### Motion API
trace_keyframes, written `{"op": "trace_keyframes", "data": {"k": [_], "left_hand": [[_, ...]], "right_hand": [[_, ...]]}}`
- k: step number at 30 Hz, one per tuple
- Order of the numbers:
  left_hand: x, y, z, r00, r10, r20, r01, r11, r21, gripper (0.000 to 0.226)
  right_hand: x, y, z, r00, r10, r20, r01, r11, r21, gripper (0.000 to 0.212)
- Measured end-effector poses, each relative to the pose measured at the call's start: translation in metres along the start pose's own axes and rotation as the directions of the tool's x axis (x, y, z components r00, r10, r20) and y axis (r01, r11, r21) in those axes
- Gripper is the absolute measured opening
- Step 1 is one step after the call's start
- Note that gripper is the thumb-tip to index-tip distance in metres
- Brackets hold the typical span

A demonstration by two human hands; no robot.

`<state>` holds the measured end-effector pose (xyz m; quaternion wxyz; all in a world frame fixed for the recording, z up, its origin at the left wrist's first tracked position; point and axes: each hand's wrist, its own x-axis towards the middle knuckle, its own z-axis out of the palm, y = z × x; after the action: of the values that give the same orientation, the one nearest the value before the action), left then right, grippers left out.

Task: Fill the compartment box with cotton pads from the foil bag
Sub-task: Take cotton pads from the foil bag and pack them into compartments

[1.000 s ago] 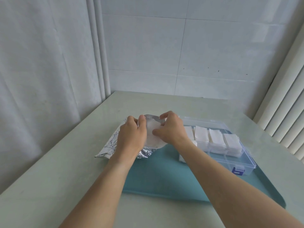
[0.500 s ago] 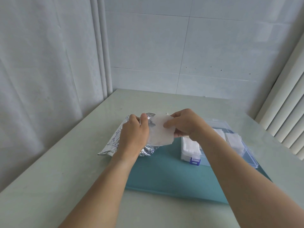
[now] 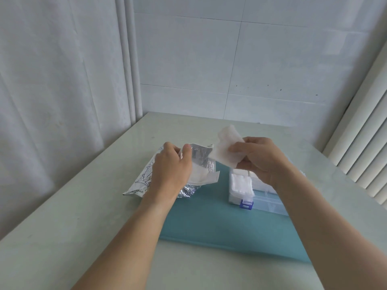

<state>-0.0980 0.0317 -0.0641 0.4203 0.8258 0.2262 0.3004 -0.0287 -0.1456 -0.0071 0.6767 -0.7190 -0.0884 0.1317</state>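
The silver foil bag point(image 3: 144, 176) lies on the table at the left edge of the teal mat, its mouth turned toward the box. My left hand point(image 3: 170, 170) grips the bag's upper lip and keeps the mouth open; white pads show inside. My right hand point(image 3: 259, 159) pinches a small stack of white cotton pads point(image 3: 227, 150) in the air, just right of the bag's mouth and above the box. The clear compartment box point(image 3: 259, 200) with a blue latch stands on the mat, white pads in its left compartment. My right forearm covers much of the box.
A teal mat point(image 3: 209, 220) covers the table's middle, on a pale green tabletop point(image 3: 83, 206). A white curtain hangs at the left, a tiled wall stands behind, and vertical blinds point(image 3: 364, 143) close the right side.
My right hand has drawn the cotton pads out of the bag's mouth and lifted them up and to the right, over the box. My left hand stays on the bag's lip.
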Motion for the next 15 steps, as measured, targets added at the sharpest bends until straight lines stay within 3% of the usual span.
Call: {"op": "trace_keyframes", "data": {"k": [3,5,7,10,12,15], "left_hand": [[-0.010,0.007,0.000,0.940,0.277,-0.198,-0.292,0.955,-0.052,0.037],[-0.025,0.021,0.001,0.887,0.405,-0.220,-0.443,0.882,-0.161,0.037],[-0.038,0.033,0.007,0.912,0.404,-0.069,-0.405,0.863,-0.301,0.046],[-0.051,0.043,0.017,0.930,0.297,0.215,-0.193,0.895,-0.402,0.052],[-0.052,0.041,0.022,0.912,0.328,0.248,-0.210,0.890,-0.405,0.014],[-0.054,0.039,0.024,0.909,0.342,0.239,-0.222,0.881,-0.419,0.031]], "right_hand": [[-0.011,0.008,-0.017,1.000,0.017,-0.014,-0.013,0.972,0.233,0.020],[-0.020,0.015,-0.021,0.999,0.039,0.032,-0.049,0.919,0.390,0.013],[-0.026,0.023,-0.023,0.996,0.043,0.076,-0.072,0.890,0.451,0.012],[-0.034,0.033,-0.024,0.992,-0.024,0.125,-0.031,0.904,0.426,0.018],[-0.038,0.037,-0.022,0.991,-0.074,0.113,0.024,0.920,0.390,0.025],[-0.042,0.042,-0.020,0.989,-0.146,0.023,0.136,0.959,0.251,0.015]]}}
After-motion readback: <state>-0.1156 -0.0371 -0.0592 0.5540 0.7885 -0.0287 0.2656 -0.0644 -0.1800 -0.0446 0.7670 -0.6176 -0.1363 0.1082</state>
